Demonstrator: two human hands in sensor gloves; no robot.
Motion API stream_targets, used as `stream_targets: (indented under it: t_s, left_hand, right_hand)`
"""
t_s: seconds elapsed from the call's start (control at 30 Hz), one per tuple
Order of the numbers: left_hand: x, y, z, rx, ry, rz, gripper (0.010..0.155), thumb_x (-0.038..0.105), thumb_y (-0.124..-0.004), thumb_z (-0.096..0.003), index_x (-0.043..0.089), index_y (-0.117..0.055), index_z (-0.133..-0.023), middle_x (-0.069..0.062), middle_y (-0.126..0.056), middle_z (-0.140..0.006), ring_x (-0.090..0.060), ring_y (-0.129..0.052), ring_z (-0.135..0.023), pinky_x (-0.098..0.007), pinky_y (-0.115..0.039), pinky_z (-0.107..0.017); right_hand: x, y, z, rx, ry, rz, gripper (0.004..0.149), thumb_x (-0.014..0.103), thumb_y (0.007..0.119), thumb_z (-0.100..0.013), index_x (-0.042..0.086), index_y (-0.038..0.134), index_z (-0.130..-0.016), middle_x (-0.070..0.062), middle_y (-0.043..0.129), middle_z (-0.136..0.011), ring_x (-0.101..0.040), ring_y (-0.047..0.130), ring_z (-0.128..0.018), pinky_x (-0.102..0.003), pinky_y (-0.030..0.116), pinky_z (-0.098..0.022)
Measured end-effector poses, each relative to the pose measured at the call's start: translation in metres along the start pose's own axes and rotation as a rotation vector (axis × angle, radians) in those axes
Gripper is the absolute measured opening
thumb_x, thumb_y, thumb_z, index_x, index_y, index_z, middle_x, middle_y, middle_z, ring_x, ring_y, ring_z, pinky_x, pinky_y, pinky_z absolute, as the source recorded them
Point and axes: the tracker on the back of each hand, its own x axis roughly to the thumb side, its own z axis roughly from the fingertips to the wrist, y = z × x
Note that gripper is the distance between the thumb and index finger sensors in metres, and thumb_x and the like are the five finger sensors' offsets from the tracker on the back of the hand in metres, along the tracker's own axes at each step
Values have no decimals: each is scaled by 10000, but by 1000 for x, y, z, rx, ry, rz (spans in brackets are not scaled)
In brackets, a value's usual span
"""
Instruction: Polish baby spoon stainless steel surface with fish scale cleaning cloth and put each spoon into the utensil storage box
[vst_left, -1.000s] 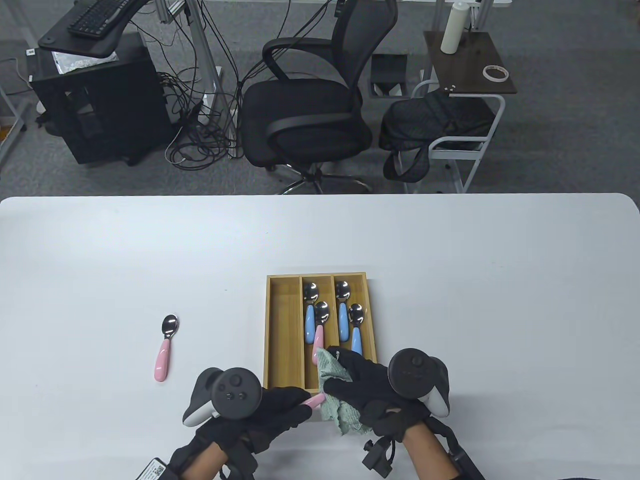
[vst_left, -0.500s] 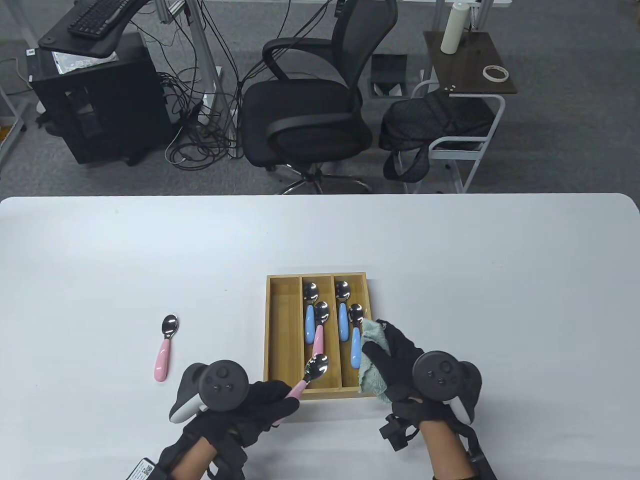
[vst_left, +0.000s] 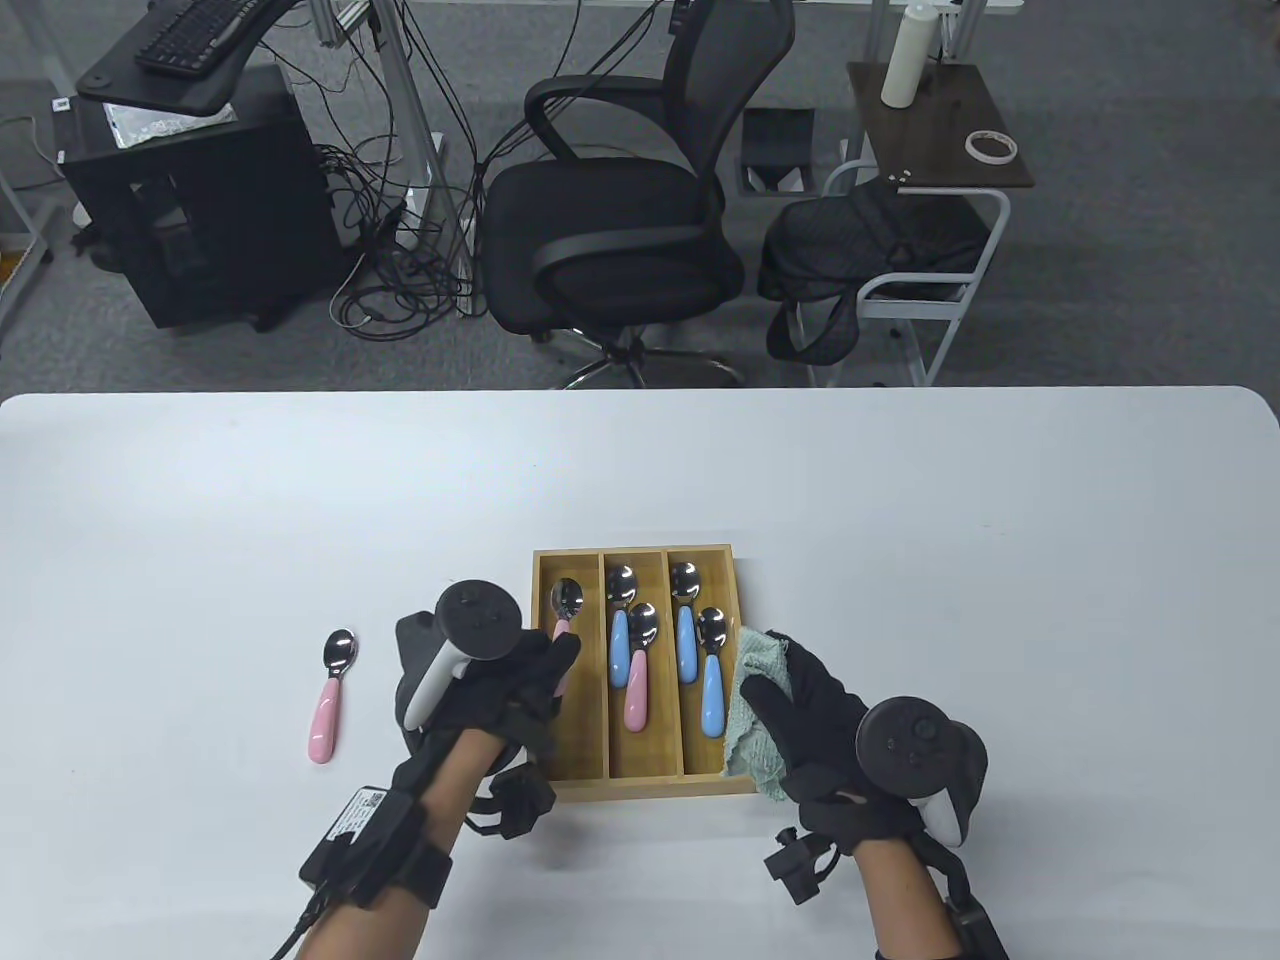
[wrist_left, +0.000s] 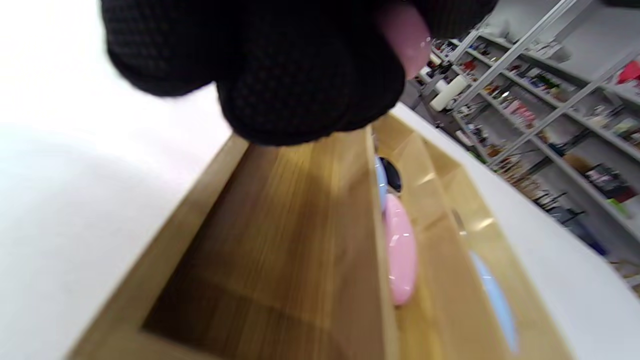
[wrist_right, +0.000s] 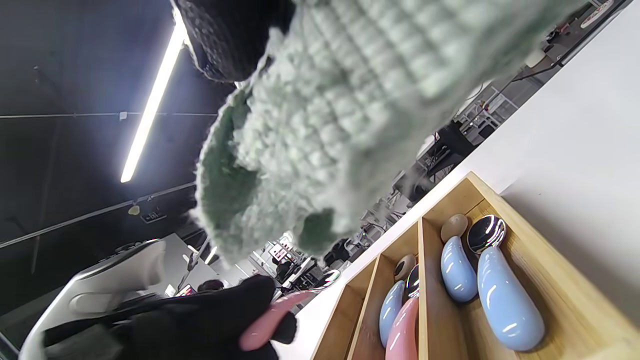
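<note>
A bamboo utensil box (vst_left: 570, 785) with three compartments lies near the table's front. My left hand (vst_left: 545, 665) grips a pink-handled spoon (vst_left: 566, 604) by its handle, the bowl held over the left compartment (wrist_left: 280, 240). The middle compartment holds a blue spoon (vst_left: 619, 640) and a pink spoon (vst_left: 637, 690); the right one holds two blue spoons (vst_left: 711, 690). My right hand (vst_left: 790, 700) grips the green cleaning cloth (vst_left: 755, 720) beside the box's right edge. Another pink spoon (vst_left: 327, 715) lies on the table to the left. The cloth (wrist_right: 345, 110) fills most of the right wrist view.
The white table (vst_left: 900, 520) stretches wide around the box. Beyond its far edge stand an office chair (vst_left: 620, 230), a black computer stand (vst_left: 190, 190) and a side table (vst_left: 940, 130) holding a bottle.
My left hand has carried the pink spoon from the box's front edge forward and left, over the left compartment. My right hand with the cloth has shifted slightly right.
</note>
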Motion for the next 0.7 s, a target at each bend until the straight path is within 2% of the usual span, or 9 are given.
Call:
stream_targets:
  t_s: [0.07,0.13,0.37,0.53,0.7]
  left_hand:
    - [2,-3,-11,23,31,-29,590,506,-594,-627,45,-777,-946,18,-975,-629,-93,-1040,-285,-348,-907,-296]
    - [5,-6,-20,-5,57,-63,589,504,-603,-626,44,-779,-948,12,-977,-635,-62,-1025,-240,-326,-908,-264]
    - [16,-16,-36,16,106,-205,581,490,-623,-629,45,-752,-978,2,-971,-708,-24,-1003,-222,-301,-910,-245]
    - [14,-21,-40,-9,92,-144,587,453,-646,-638,23,-689,-1036,-55,-954,-809,-24,-1005,-242,-301,-911,-255]
    - [11,-10,-32,-15,45,-54,572,457,-639,-642,53,-683,-1043,-46,-940,-832,-37,-1015,-275,-312,-910,-280]
  right_hand:
    - [-1,-1,0,-2,5,-13,501,408,688,-638,134,570,-1040,-20,829,-870,-143,1000,-578,-321,932,-457]
    - [-1,-2,-1,-1,4,-18,499,406,688,-638,134,570,-1040,-20,827,-872,-146,999,-581,-324,931,-460]
    - [-4,1,-2,22,9,6,497,399,689,-638,136,568,-1042,-23,826,-875,-156,996,-590,-334,926,-466]
    - [-6,5,-2,39,17,29,495,399,689,-638,138,570,-1042,-22,827,-876,-161,996,-594,-340,925,-469]
    - [-7,6,-3,53,28,37,498,397,690,-637,134,571,-1043,-26,829,-879,-169,997,-605,-347,923,-478]
